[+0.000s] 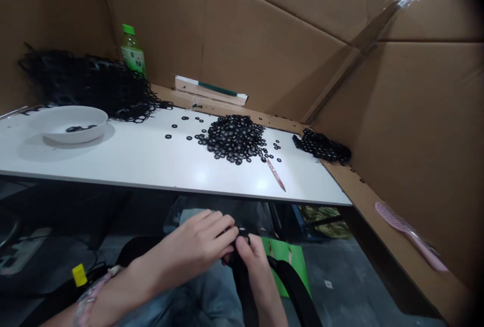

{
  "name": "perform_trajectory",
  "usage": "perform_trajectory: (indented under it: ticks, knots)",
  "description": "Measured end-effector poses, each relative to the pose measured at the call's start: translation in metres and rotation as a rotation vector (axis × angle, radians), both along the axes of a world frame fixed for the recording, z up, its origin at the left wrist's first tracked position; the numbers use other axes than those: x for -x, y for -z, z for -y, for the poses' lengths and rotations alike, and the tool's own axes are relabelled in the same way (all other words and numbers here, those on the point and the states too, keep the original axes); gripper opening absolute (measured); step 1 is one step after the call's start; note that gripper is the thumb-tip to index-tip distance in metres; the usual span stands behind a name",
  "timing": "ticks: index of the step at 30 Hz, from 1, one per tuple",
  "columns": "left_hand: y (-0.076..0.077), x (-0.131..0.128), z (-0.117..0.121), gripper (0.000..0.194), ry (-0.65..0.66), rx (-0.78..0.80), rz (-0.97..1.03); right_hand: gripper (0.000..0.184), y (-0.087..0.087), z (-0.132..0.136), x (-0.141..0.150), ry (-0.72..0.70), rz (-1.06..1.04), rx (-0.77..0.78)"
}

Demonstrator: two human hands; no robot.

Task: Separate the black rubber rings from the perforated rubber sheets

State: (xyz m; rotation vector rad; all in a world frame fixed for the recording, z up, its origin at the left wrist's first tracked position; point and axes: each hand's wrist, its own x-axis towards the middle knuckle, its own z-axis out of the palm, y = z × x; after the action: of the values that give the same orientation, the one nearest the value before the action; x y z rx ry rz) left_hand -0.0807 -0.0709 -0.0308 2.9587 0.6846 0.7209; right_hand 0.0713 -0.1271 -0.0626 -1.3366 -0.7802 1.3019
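Black rubber rings (234, 138) lie in a loose heap on a white tabletop (124, 166), with strays scattered to its left and right. Both hands work below the table's near edge, over the person's lap in blue jeans (212, 299). The left hand (196, 246) comes in from the lower left, its fingers curled and pressed against the right hand (251, 261), whose thumb and fingers pinch a dark piece (242, 240) between them. That piece looks like a ring or two on a black strip, though the fingers hide most of it and the view is too poor to be sure. A beaded bracelet (88, 303) circles the left wrist (pink and pale, as far as it shows).

On the table's far left sits a white bowl (68, 123) holding a few black rings, just in front of a tangled black ring mesh (91, 85). A smaller bunch of mesh (321, 146) lies at the far right corner. A pink pointed tool (275, 174) rests near the heap. Behind the mesh stands a green-capped bottle (132, 51), against a cardboard wall (257, 29). A pink comb (408, 234) lies on the cardboard ledge (378, 221) to the right.
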Motion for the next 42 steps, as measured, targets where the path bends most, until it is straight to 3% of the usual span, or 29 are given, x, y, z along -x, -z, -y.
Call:
perform_trajectory:
  ticks: [7,10,13,15,18,21,24,28,32,35,38,40,42]
  knots:
    - [0.012,0.005,0.002,0.017,-0.099,-0.1,0.296,0.036,0.014,-0.004,0.025,0.118,-0.026,-0.218]
    - [0.02,0.005,0.005,0.012,-0.143,-0.156,0.393,0.032,0.015,-0.005,0.031,0.21,-0.098,-0.226]
    - [0.026,0.011,0.01,0.015,-0.076,-0.227,0.452,0.032,0.012,-0.009,0.028,0.332,-0.149,-0.143]
    - [0.022,0.018,0.013,0.014,-0.003,-0.226,0.465,0.033,0.009,-0.013,0.02,0.43,-0.188,-0.075]
    - [0.002,0.029,0.003,0.013,0.014,-0.122,0.511,0.03,0.006,-0.015,0.006,0.511,-0.238,-0.083]
    - [-0.02,0.029,-0.04,0.011,-0.165,0.0,0.6,0.027,0.007,-0.012,-0.002,0.49,-0.245,-0.165]
    - [-0.025,0.017,-0.11,0.016,-0.312,0.157,0.563,0.024,0.01,-0.006,-0.003,0.512,-0.307,-0.146]
    - [-0.007,-0.006,-0.19,0.016,-0.35,0.363,0.456,0.039,0.018,0.003,-0.004,0.502,-0.36,-0.022]
    - [0.014,-0.016,-0.221,0.013,-0.41,0.349,0.414,0.048,0.022,0.011,-0.005,0.453,-0.326,-0.082]
    - [0.015,-0.018,-0.222,0.011,-0.476,0.271,0.411,0.045,0.017,0.015,-0.004,0.404,-0.266,-0.154]
    - [0.0,-0.019,-0.203,0.019,-0.504,0.18,0.431,0.04,0.012,0.013,-0.003,0.374,-0.19,-0.193]
    - [-0.017,-0.02,-0.174,0.014,-0.412,0.171,0.433,0.035,0.012,0.01,-0.004,0.375,-0.144,-0.219]
    - [-0.033,-0.019,-0.134,0.029,-0.195,0.261,0.366,0.031,0.011,0.009,-0.003,0.378,-0.1,-0.236]
